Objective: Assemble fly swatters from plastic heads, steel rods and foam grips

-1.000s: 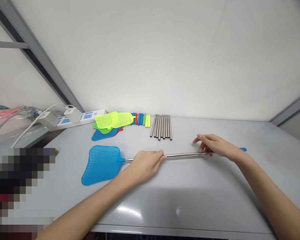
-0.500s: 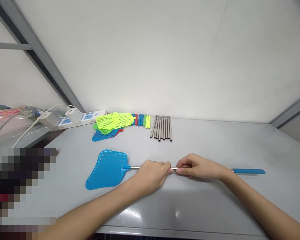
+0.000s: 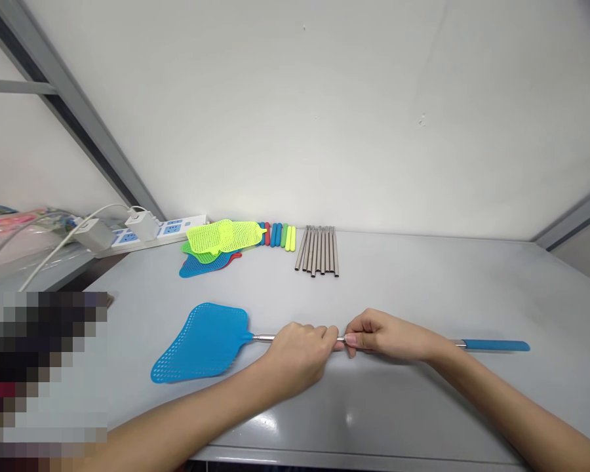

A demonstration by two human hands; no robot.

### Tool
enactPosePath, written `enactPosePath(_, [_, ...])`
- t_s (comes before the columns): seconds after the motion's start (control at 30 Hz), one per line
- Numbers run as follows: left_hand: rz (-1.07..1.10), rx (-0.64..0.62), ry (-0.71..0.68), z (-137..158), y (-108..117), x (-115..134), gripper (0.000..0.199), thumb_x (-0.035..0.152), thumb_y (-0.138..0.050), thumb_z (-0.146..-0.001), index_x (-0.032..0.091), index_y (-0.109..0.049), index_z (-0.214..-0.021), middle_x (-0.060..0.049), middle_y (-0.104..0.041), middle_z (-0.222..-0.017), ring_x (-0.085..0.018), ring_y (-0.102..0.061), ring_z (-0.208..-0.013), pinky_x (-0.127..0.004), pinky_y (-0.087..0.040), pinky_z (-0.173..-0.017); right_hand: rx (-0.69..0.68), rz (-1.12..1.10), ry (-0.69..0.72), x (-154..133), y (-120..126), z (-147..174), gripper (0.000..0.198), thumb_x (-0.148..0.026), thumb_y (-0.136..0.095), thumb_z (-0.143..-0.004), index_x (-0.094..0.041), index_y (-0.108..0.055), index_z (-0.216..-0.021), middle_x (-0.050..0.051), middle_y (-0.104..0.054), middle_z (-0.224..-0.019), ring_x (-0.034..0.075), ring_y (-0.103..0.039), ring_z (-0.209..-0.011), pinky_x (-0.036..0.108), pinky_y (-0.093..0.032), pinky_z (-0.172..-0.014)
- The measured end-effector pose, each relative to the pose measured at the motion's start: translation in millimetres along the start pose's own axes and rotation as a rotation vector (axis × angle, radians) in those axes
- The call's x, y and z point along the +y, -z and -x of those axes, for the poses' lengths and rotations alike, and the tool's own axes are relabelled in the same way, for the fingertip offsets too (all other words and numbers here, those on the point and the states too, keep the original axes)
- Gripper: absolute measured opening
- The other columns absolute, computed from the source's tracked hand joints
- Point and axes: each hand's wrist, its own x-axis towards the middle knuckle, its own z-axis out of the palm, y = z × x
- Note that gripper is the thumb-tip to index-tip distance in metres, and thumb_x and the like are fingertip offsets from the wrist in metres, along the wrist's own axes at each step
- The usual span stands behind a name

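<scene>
A fly swatter with a blue perforated head (image 3: 204, 342), a thin metal telescopic rod (image 3: 263, 338) and a blue grip (image 3: 496, 345) lies crosswise in front of me, low over the table. My left hand (image 3: 302, 354) is wrapped round the rod, to the right of the head. Close beside it, my right hand (image 3: 381, 335) pinches the rod between thumb and fingers. The grip sticks out to the right beyond my right wrist. Part of the rod is hidden by both hands and the right forearm.
At the back lie stacked swatter heads (image 3: 221, 237), a row of coloured grips (image 3: 278, 236) and several metal rods (image 3: 319, 252). A white power strip (image 3: 172, 228) with plugged chargers and cables stands at the left, near a plastic bag (image 3: 24, 236). A wall rises behind the table (image 3: 423, 282).
The swatter head has turned about the rod and shifted left and slightly down. The grip has moved a little right. Both hands still hold the rod, slightly lower in view.
</scene>
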Motion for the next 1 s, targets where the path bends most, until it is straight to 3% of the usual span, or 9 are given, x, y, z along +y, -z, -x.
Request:
enactPosePath(0.27, [-0.009,-0.006,-0.024,1.7,3.4,5.5,0.014,0.009,-0.039,-0.072,0.015,-0.047,-0.082,-0.003,-0.059,-0.068,-0.021,-0.058,-0.058,-0.028,-0.04,-0.046,-0.026,-0.116,0.003,-4.8,-6.3,-2.3,0.032,-0.037,-0.042,-0.081,-0.011,-0.057,-0.07,-0.005,-0.031,-0.053,0.006,-0.024,-0.047,0.02,-0.02,-0.045])
enactPosePath(0.47, [0.023,-0.007,-0.034,0.0,3.6,4.0,0.013,0.011,-0.037,-0.076,0.016,-0.047,-0.082,-0.002,-0.06,-0.07,-0.02,-0.058,-0.058,-0.027,-0.038,-0.045,-0.03,-0.12,-0.024,-4.6,-5.6,-1.7,0.035,-0.041,-0.043,-0.08,-0.011,-0.059,-0.071,-0.005,-0.03,-0.051,0.005,-0.023,-0.045,0.02,-0.019,-0.043])
enactPosePath(0.6, [0.061,0.003,-0.054,-3.8,7.5,-1.7,0.013,0.019,-0.034,-0.083,0.017,-0.046,-0.08,-0.001,-0.06,-0.073,-0.018,-0.057,-0.058,-0.026,-0.035,-0.045,0.009,-0.052,-0.038,0.0,-4.9,-1.2,0.038,-0.042,-0.038,-0.082,-0.012,-0.058,-0.071,-0.005,-0.029,-0.051,0.006,-0.023,-0.045,0.02,-0.02,-0.043])
enactPosePath(0.77, [0.111,0.059,-0.04,-4.6,17.5,-13.2,0.034,0.038,-0.021,-0.089,0.017,-0.046,-0.077,-0.001,-0.06,-0.075,-0.016,-0.056,-0.063,-0.025,-0.032,-0.048,0.066,0.085,-0.044,1.6,1.7,0.7,0.039,-0.046,-0.036,-0.082,-0.015,-0.06,-0.079,-0.004,-0.03,-0.053,0.007,-0.026,-0.048,0.02,-0.021,-0.044])
enactPosePath(1.0, [0.113,0.065,0.03,-2.6,19.5,-24.3,0.039,0.04,-0.018,-0.089,0.017,-0.047,-0.074,-0.001,-0.058,-0.07,-0.014,-0.054,-0.057,-0.024,-0.027,-0.046,0.118,0.157,-0.065,-2.7,14.7,8.8,0.033,-0.044,-0.04,-0.081,-0.016,-0.057,-0.076,-0.002,-0.042,-0.058,0.008,-0.033,-0.051,0.02,-0.025,-0.046])
